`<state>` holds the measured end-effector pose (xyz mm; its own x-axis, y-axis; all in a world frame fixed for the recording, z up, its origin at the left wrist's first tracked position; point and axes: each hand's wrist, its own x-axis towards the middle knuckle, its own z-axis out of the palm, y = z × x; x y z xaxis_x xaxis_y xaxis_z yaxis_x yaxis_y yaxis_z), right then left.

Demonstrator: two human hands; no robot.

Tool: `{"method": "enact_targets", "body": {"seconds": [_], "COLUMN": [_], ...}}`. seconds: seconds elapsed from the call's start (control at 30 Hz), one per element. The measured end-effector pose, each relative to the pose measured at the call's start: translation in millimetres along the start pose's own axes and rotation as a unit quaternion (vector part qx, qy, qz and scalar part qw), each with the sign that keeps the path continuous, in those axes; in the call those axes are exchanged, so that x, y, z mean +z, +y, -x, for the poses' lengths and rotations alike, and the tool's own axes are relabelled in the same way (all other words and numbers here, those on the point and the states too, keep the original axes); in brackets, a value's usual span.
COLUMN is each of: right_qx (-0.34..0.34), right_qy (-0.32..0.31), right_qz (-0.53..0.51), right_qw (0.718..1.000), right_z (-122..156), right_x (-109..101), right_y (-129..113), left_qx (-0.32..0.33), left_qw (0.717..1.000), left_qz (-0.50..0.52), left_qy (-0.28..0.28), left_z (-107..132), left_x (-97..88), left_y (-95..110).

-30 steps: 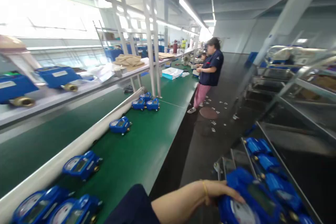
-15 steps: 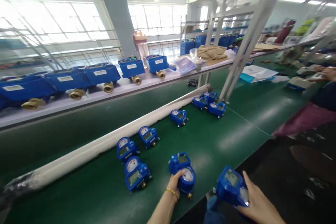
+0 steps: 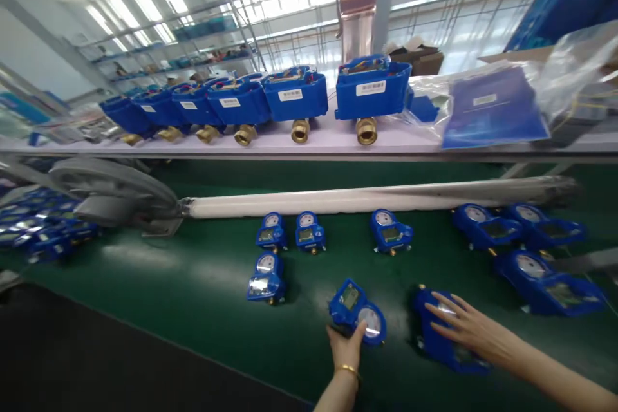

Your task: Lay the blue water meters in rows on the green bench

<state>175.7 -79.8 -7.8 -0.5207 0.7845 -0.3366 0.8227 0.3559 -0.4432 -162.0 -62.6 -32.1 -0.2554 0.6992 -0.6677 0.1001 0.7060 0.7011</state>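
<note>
Standing at the near edge of the green conveyor belt (image 3: 193, 283), the person has both bare hands on blue meters lying flat on it. The left hand (image 3: 346, 349), with a gold bangle at the wrist, is closed on the near end of the first meter (image 3: 355, 309): thumb against the dial side, fingers wrapped round the other side. This meter rests on the belt at the near centre, tilted, with its display end pointing far and left. The right hand (image 3: 467, 328) lies on top of the second meter (image 3: 437, 342), just to the right of the first and apart from it; its fingers are spread and extended, resting on the casing and not gripping it. Farther off on the belt, three meters (image 3: 309, 232) stand in a loose row just before a long white roller (image 3: 338, 199), and a fourth (image 3: 265, 278) lies nearer, to the left. A further group of meters (image 3: 550, 283) sits at the right. At the far left, more blue units (image 3: 43, 225) appear, too blurred to describe. Beyond the roller, a pale shelf (image 3: 290, 145) carries a row of open blue housings (image 3: 294, 93) with brass fittings facing the belt, a pink bottle (image 3: 358, 6) behind them, and a blue pouch (image 3: 492, 109) in clear wrapping at the right.
</note>
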Motion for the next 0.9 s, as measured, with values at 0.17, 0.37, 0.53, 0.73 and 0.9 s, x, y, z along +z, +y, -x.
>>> {"method": "enact_targets", "body": {"seconds": [0.17, 0.37, 0.53, 0.73, 0.9], "right_qx": [-0.056, 0.18, 0.322, 0.423, 0.474], "right_qy": [0.124, 0.28, 0.216, 0.079, 0.084], "right_qz": [0.009, -0.05, -0.099, -0.286, -0.292], "right_qw": [0.991, 0.942, 0.916, 0.856, 0.826], "right_z": [23.8, 19.1, -3.4, -12.8, -28.1], "right_x": [34.6, 56.3, 39.8, 12.1, -6.9], "right_y": [9.2, -22.2, -37.5, -48.4, -41.6], "left_qx": [0.229, 0.444, 0.417, 0.399, 0.346], "left_qw": [0.874, 0.636, 0.486, 0.467, 0.479], "left_qz": [-0.41, -0.567, -0.704, -0.7, -0.72], "left_qy": [0.127, -0.278, -0.309, -0.363, -0.364], "left_z": [13.9, -24.2, -46.5, -45.0, -47.3], "left_x": [-17.7, -33.0, -9.1, 16.6, 27.0], "left_y": [44.1, 112.0, 150.2, 176.2, 183.2]}}
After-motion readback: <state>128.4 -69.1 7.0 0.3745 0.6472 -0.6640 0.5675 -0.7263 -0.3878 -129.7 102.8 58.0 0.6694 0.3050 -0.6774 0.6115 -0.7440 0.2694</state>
